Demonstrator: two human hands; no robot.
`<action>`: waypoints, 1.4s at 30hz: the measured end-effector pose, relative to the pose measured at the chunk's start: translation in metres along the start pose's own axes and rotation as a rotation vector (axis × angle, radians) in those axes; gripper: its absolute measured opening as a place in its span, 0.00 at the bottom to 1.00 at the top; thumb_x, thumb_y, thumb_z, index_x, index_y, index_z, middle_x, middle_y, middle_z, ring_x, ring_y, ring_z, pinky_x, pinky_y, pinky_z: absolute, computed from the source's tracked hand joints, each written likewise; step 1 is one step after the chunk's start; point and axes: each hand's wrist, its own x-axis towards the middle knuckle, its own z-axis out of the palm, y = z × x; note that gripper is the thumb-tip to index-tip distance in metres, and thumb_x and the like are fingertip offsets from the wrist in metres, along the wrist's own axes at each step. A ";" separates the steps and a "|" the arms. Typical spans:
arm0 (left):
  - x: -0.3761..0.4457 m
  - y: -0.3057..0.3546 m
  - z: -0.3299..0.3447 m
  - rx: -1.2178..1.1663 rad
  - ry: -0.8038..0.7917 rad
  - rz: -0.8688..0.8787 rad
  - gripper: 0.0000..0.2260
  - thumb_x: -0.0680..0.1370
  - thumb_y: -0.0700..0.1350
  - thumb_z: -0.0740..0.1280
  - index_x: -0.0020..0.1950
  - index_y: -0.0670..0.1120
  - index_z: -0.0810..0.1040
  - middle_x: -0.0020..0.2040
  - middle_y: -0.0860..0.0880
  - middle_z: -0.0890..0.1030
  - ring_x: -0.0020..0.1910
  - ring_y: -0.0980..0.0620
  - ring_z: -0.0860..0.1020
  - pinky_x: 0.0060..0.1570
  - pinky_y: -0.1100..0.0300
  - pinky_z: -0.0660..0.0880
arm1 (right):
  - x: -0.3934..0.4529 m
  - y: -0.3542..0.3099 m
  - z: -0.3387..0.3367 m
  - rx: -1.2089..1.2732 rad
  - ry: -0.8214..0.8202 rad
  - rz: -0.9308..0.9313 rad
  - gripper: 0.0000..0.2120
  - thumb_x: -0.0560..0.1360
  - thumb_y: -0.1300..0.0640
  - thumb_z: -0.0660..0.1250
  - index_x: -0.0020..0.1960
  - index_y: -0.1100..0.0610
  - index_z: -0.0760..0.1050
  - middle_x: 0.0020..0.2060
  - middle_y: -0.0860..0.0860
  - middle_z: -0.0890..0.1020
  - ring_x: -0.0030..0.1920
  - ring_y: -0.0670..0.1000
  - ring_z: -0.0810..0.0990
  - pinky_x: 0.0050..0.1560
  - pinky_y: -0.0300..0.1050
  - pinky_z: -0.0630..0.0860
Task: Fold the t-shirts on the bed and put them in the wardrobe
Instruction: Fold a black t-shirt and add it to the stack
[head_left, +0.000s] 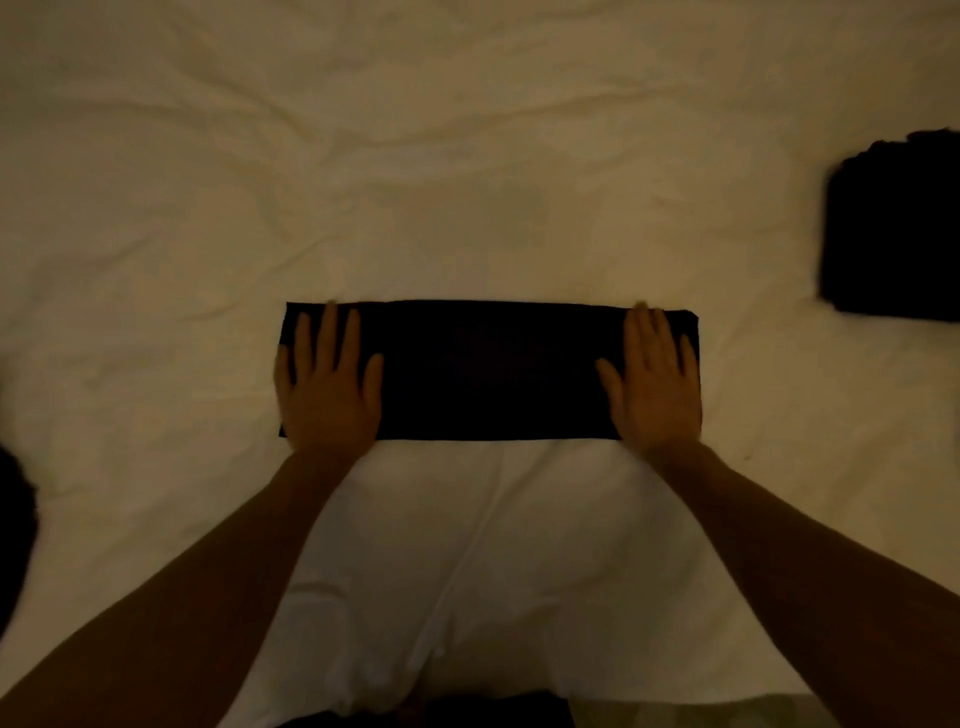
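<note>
White cloth (467, 597) fills the near edge of my view, a smooth pale garment or sheet lying on the bed between my two forearms; I cannot tell which it is in this dim light. Just past it lies the dark t-shirt (488, 369), folded into a long, narrow band that runs left to right across the bed sheet (363, 156). My left hand (330, 384) rests flat on the band's left end, fingers straight and slightly spread, pointing away from me, gripping nothing. My right hand (654, 382) lies the same way on the right end, palm down, fingers extended, only pressing the fabric. Both wrists sit at the band's near edge, and the fingertips reach almost to its far edge.

Off to the right and farther away, well apart from the band, sits a dark folded pile (893, 228), squarish, cut off by the frame edge. At the left edge, close to me, a dark shape (15, 540) intrudes; I cannot tell what it is. Beyond everything, the cream sheet stretches away in soft wrinkles.
</note>
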 end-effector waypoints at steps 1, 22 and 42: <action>0.000 -0.011 0.000 -0.031 -0.007 -0.049 0.27 0.83 0.58 0.46 0.80 0.48 0.57 0.80 0.46 0.58 0.79 0.42 0.53 0.75 0.44 0.50 | -0.002 0.012 -0.002 -0.001 -0.004 0.053 0.34 0.82 0.39 0.40 0.80 0.60 0.51 0.79 0.55 0.55 0.79 0.56 0.51 0.77 0.56 0.48; 0.021 -0.022 -0.030 -0.881 -0.099 -0.575 0.22 0.84 0.56 0.55 0.59 0.39 0.76 0.50 0.45 0.77 0.50 0.47 0.75 0.50 0.54 0.71 | -0.011 0.020 -0.035 0.929 0.022 0.608 0.18 0.83 0.50 0.59 0.68 0.58 0.70 0.53 0.49 0.75 0.55 0.51 0.74 0.53 0.45 0.70; -0.006 0.137 -0.019 -0.628 -0.382 0.148 0.17 0.82 0.46 0.60 0.72 0.48 0.71 0.59 0.43 0.75 0.54 0.44 0.77 0.54 0.51 0.76 | -0.025 -0.024 -0.108 1.406 -0.074 0.682 0.07 0.76 0.61 0.70 0.52 0.59 0.75 0.52 0.63 0.83 0.51 0.62 0.84 0.50 0.56 0.80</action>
